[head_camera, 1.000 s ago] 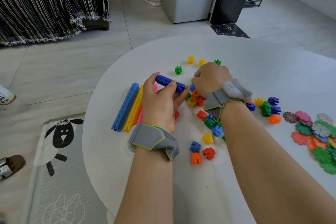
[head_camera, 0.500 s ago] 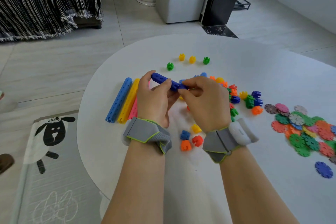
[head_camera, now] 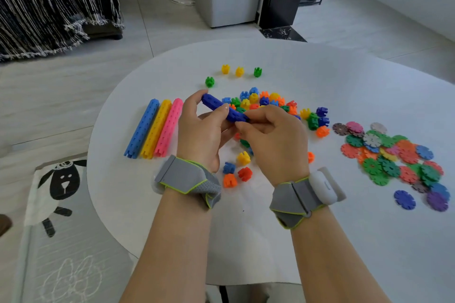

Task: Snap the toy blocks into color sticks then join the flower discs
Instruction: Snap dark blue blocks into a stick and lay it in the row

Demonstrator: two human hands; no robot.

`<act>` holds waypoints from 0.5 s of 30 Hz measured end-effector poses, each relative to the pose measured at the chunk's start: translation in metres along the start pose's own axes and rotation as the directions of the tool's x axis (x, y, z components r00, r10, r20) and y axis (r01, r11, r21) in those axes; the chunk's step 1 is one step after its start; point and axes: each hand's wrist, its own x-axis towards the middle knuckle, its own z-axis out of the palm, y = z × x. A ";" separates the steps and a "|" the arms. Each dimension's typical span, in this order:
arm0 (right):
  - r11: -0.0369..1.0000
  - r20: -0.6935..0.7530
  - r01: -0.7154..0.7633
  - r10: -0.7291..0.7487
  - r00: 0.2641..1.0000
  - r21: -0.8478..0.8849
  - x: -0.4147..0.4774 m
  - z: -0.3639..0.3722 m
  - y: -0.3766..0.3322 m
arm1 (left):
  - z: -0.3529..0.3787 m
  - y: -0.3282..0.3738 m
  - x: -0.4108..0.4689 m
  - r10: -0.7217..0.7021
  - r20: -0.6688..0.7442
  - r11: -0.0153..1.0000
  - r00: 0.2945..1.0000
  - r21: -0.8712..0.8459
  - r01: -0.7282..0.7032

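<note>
- Dark blue stick (head_camera: 218, 106): hanging tilted above the white surface (head_camera: 258, 233), far end pointing up and left.
- Left hand (head_camera: 199, 133): fingers (head_camera: 219, 112) curling round the stick's middle, thumb lying on top.
- Right hand (head_camera: 273, 135): fingers pinching the stick's near end. They are covering that end, so whether a separate block sits there cannot be told.
- Light blue stick (head_camera: 142, 128), yellow stick (head_camera: 156, 128), pink stick (head_camera: 169, 126): lying side by side, touching, left of the hands.
- Loose blocks (head_camera: 266, 99): heaping beyond the hands, which are partly hiding them.
- Flower discs (head_camera: 394, 152): overlapping at right, well apart from the sticks.
</note>
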 end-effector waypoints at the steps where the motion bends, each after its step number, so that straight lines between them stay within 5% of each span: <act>1: 1.000 -0.002 0.003 -0.003 1.000 -0.004 0.000 0.001 0.000 | -0.001 0.000 -0.001 0.006 -0.009 1.000 1.000 0.001 -0.006; 15: 0.996 -0.064 0.024 -0.029 0.998 -0.083 0.011 -0.023 0.023 | 0.028 -0.023 0.004 0.081 0.073 0.968 0.994 0.233 -0.096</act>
